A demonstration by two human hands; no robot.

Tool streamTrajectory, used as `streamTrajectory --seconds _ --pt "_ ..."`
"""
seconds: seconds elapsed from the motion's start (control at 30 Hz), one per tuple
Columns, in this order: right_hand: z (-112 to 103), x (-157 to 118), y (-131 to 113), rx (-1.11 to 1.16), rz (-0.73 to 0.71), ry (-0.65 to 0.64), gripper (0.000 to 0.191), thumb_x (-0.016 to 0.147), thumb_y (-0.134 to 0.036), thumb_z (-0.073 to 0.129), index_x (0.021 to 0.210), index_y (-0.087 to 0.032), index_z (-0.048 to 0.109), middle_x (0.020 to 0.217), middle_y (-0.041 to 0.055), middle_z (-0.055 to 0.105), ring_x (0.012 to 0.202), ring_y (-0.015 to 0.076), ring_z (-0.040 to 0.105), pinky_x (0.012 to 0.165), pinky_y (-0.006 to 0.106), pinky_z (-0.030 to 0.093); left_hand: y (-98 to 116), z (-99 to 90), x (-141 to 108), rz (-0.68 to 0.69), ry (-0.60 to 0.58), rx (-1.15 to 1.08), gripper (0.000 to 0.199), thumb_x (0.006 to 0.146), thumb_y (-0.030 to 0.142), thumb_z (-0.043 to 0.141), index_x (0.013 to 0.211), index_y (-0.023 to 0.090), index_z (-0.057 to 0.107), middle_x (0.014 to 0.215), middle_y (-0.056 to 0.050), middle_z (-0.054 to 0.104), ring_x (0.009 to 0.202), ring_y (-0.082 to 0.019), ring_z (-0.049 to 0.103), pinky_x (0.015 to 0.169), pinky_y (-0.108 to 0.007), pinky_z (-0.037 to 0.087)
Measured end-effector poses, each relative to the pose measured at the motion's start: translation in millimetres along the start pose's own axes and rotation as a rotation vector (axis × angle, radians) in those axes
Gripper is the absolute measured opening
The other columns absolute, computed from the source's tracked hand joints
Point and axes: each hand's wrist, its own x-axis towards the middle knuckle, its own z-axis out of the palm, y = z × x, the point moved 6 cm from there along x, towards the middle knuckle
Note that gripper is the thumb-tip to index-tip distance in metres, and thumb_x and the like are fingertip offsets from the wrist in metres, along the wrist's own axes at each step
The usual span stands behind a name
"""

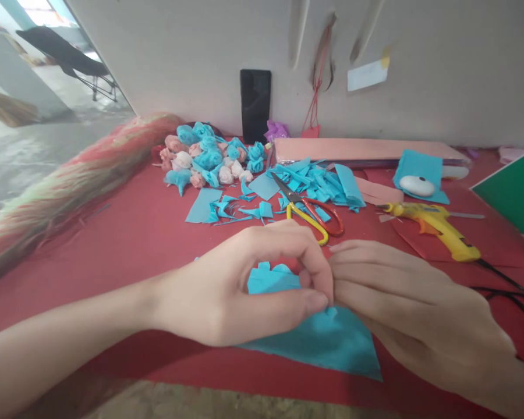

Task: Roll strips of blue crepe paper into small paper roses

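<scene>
My left hand (253, 285) is curled into a ring, thumb and fingertips pressed together. Against those fingertips rests my right hand (414, 302), its fingers bunched and pointing left. Whatever is pinched where they meet is hidden; a small blue scrap (330, 313) peeks out just below. Under both hands a sheet of blue crepe paper (314, 346) lies on the red tabletop (126, 256). Just beyond my fingers are scissors (308, 209) with one yellow and one red handle. Behind them spreads a pile of cut blue paper pieces (318, 181).
Blue, pink and white paper flowers (209, 154) are heaped at the back left. A black phone (255, 105) leans on the wall. To the right lie a yellow glue gun (441, 230) with its cord, a white oval object (417, 185) and a long pink paper pack (358, 150).
</scene>
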Motion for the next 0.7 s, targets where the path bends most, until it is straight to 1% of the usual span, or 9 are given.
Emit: streamTrajectory --seconds 0.1,0.27,0.5,0.6,0.7 --pt "3.0 -0.7 0.8 -0.001 -0.006 0.005 0.029 0.088 0.000 0.048 0.089 -0.021 0.067 0.085 -0.0001 0.078 0.078 0.0126 0.072 0.082 0.022 0.059 -2.4 0.6 1.6 -0.017 -0.009 0.011 0.011 0.083 0.009 0.061 0.075 0.017 0.058 0.075 0.000 0.061 0.071 -0.013 0.057 0.070 -0.023 0.051" --pt "8.8 -1.9 0.4 0.003 -0.026 -0.044 0.030 0.088 0.000 0.046 0.091 -0.022 0.067 0.087 -0.0012 0.078 0.078 0.0136 0.072 0.083 0.027 0.059 -2.1 0.9 1.9 -0.014 -0.029 0.073 0.011 0.082 0.012 0.065 0.074 0.016 0.058 0.075 0.001 0.060 0.074 -0.011 0.057 0.075 -0.022 0.050" --pt "7.3 -2.8 0.8 0.002 -0.023 -0.033 0.029 0.089 0.000 0.046 0.094 -0.020 0.066 0.086 -0.0002 0.077 0.078 0.0135 0.072 0.088 0.029 0.058 -2.5 0.6 1.0 -0.035 -0.023 0.069 0.013 0.077 0.008 0.065 0.071 0.017 0.057 0.072 0.002 0.060 0.068 -0.010 0.055 0.061 -0.018 0.047" --pt "8.9 -2.2 2.0 0.012 -0.026 -0.037 0.028 0.089 -0.001 0.046 0.094 -0.020 0.066 0.087 -0.0004 0.077 0.079 0.0128 0.072 0.091 0.029 0.057 -5.7 2.3 1.5 -0.057 -0.023 0.022 0.014 0.075 0.006 0.064 0.070 0.017 0.057 0.070 0.003 0.060 0.064 -0.009 0.053 0.060 -0.017 0.046" --pt "8.6 -2.9 2.7 0.009 -0.035 -0.037 0.027 0.090 -0.001 0.046 0.093 -0.019 0.066 0.089 -0.0007 0.078 0.081 0.0117 0.072 0.093 0.027 0.056 -9.9 5.0 1.5 -0.099 -0.056 -0.061 0.014 0.077 0.005 0.062 0.070 0.016 0.056 0.071 0.003 0.059 0.064 -0.008 0.054 0.062 -0.016 0.048"
